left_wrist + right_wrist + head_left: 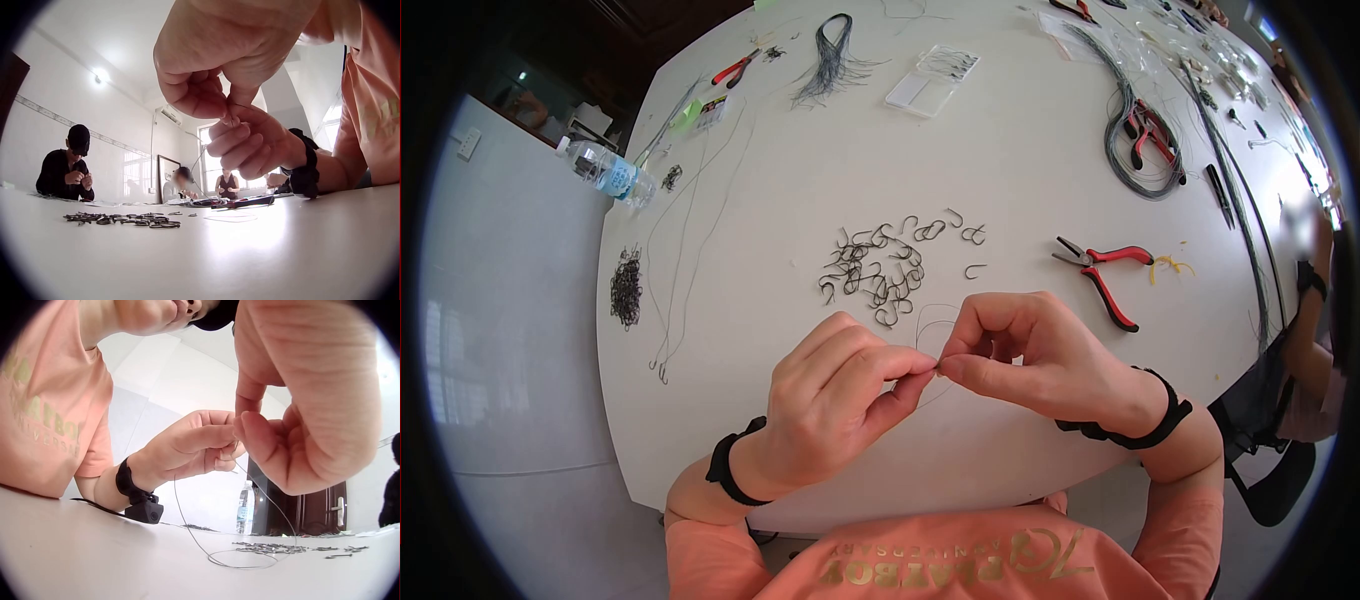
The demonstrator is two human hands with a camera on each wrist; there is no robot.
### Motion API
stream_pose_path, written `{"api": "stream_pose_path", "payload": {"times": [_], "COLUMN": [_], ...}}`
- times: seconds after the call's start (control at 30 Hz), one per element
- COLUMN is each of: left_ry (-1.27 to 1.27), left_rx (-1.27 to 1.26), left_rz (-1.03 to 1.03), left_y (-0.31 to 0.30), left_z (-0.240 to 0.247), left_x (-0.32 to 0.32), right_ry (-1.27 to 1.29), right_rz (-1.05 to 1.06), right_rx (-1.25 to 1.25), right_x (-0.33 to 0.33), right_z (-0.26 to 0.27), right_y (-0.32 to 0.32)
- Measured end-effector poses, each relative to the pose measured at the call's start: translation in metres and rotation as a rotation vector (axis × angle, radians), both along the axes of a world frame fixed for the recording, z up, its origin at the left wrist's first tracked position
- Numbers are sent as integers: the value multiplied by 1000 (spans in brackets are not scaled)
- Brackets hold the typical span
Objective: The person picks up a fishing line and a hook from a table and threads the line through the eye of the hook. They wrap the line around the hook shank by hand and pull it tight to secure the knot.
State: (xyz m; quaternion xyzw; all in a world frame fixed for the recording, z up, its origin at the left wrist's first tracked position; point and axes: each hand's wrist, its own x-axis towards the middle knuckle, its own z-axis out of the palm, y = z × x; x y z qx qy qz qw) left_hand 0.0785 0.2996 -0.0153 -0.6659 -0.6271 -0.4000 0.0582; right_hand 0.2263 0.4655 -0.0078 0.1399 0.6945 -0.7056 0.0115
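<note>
Over table point(1020, 160), line point(237, 567) was pinched by left hand point(825, 395), right hand point(1045, 360); few hooks point(663, 374) seemingly tied, pile point(855, 266) left untied.

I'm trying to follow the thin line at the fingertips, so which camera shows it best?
The right wrist view: the line hangs clearly there, curling into a loop. The head view shows faint arcs near the hooks; the left wrist view, only thin stretches.

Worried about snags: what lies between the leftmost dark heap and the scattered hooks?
Thin strands lie between the heap and the hooks, in the head view.
</note>
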Motion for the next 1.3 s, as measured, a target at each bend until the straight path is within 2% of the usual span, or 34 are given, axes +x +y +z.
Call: {"api": "stream_pose_path", "payload": {"times": [1.3], "left_ry": [-40], "left_rx": [-45], "left_rz": [-8], "left_y": [-1], "left_z": [1], "left_x": [0], "right_ry": [-40], "right_rz": [11], "right_rx": [7], "right_x": [0], "right_z": [3], "right_y": [1]}}
